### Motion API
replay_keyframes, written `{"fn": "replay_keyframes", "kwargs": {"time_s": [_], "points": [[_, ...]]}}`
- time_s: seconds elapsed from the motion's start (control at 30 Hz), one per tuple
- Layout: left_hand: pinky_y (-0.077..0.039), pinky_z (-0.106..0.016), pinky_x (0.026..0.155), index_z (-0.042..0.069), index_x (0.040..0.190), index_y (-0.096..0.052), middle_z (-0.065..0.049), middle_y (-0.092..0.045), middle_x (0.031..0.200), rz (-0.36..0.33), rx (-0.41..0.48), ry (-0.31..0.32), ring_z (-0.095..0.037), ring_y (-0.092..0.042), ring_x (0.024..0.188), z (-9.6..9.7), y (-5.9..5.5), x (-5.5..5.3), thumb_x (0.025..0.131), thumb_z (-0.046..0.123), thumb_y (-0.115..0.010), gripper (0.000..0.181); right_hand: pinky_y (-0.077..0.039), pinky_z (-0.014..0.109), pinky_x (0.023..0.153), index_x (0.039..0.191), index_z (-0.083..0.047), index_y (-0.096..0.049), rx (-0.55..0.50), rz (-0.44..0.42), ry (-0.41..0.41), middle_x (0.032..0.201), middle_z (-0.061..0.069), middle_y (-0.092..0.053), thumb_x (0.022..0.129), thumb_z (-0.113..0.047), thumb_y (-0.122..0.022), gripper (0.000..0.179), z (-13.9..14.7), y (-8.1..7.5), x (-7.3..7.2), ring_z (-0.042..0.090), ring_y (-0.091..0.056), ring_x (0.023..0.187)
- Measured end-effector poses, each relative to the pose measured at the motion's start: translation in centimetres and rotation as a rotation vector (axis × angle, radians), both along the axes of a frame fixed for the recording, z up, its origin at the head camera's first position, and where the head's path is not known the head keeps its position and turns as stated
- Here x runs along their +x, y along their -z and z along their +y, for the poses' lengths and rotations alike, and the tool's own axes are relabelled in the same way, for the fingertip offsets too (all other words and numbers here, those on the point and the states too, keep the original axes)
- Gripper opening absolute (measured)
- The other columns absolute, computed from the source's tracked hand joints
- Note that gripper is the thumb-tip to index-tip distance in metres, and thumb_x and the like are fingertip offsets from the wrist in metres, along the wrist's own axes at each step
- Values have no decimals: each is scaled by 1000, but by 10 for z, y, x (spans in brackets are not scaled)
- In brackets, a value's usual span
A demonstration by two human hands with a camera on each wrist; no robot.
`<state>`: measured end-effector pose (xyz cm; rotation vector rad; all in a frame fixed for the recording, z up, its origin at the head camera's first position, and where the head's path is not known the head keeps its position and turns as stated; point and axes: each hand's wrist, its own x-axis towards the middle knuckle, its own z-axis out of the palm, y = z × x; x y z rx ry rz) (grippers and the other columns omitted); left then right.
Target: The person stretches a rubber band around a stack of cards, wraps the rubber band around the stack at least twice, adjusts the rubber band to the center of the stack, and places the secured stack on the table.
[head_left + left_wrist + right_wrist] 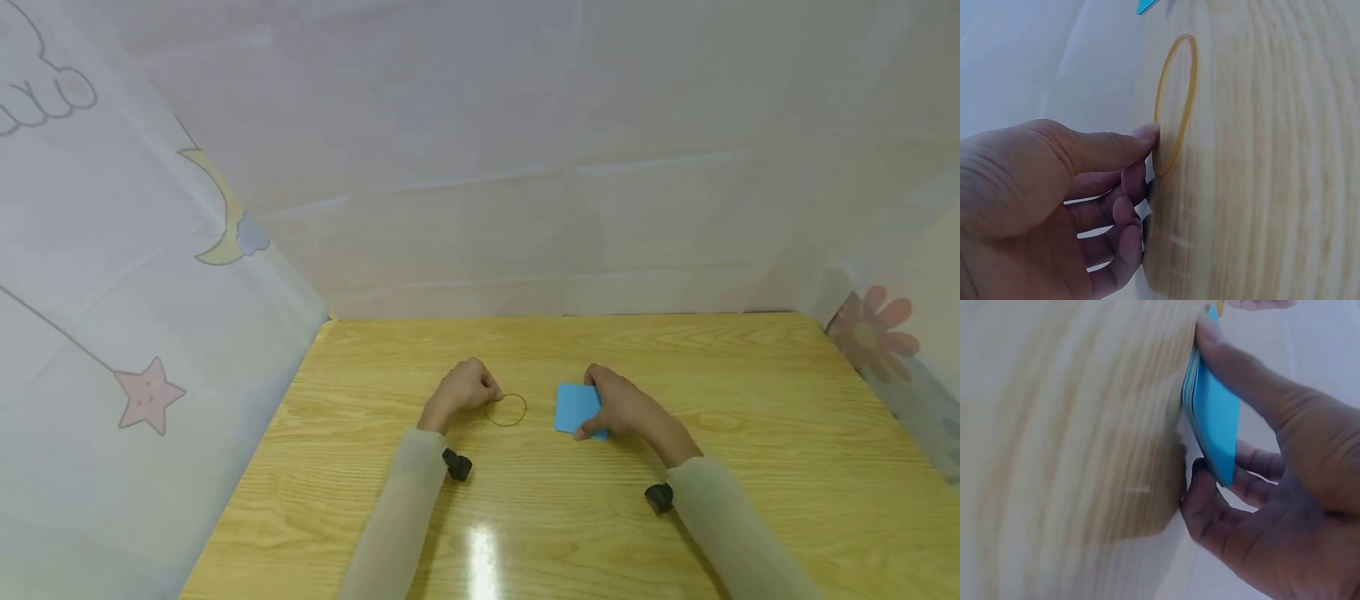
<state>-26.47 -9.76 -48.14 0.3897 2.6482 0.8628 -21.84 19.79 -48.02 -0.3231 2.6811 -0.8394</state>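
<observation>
A thin yellow-brown rubber band [526,407] forms a loop on the wooden table, in front of me and slightly left of centre. My left hand [463,387] pinches its edge between thumb and forefinger; in the left wrist view the rest of the band [1193,81] lies open beyond the fingertips. To the right, my right hand [626,407] grips a stack of light blue cards [575,405] by opposite edges. In the right wrist view the thumb is on one edge of the stack [1217,419], fingers at the other, and the near end looks tilted up off the table.
The wooden table [360,517] reaches back to a pale hanging cloth [465,208]. A printed cloth [90,467] with a star and a moon bounds the left side, another with a flower [866,335] the right. Dark wrist cameras sit under both sleeves.
</observation>
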Motion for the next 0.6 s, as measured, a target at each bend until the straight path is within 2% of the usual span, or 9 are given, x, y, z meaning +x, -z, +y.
{"fn": "replay_keyframes", "kwargs": {"time_s": [0.23, 0.4, 0.5, 0.6], "points": [[-51, -30, 73, 13, 96, -84, -5, -80, 111, 43, -13, 46, -15, -62, 81, 0, 3, 6, 102, 18, -69, 17, -58, 46, 82, 134, -2, -51, -2, 50, 19, 129, 29, -59, 70, -30, -101, 86, -1, 0, 9, 36, -61, 106], [-52, -30, 73, 12, 96, -83, -5, -80, 111, 44, -8, 39, -15, -62, 81, 0, 3, 8, 102, 20, -71, 16, -59, 48, 84, 137, -3, -53, -21, 60, -1, 134, 29, -62, 70, -29, -101, 86, 1, 1, 11, 39, -63, 111], [-52, -30, 72, 12, 96, -83, -5, -80, 112, 39, -7, 34, -15, -63, 81, -1, 2, 8, 102, 20, -71, 16, -58, 53, 90, 137, -3, -55, -28, 74, -16, 136, 29, -63, 76, -28, -97, 79, 3, 1, 10, 40, -63, 116], [-51, -29, 71, 12, 96, -83, -5, -80, 113, 40, -7, 32, -16, -63, 81, -2, 1, 8, 102, 20, -70, 16, -56, 51, 89, 137, -5, -59, -42, 100, -29, 129, 25, -67, 87, -24, -88, 61, 6, 0, 10, 36, -63, 110]]}}
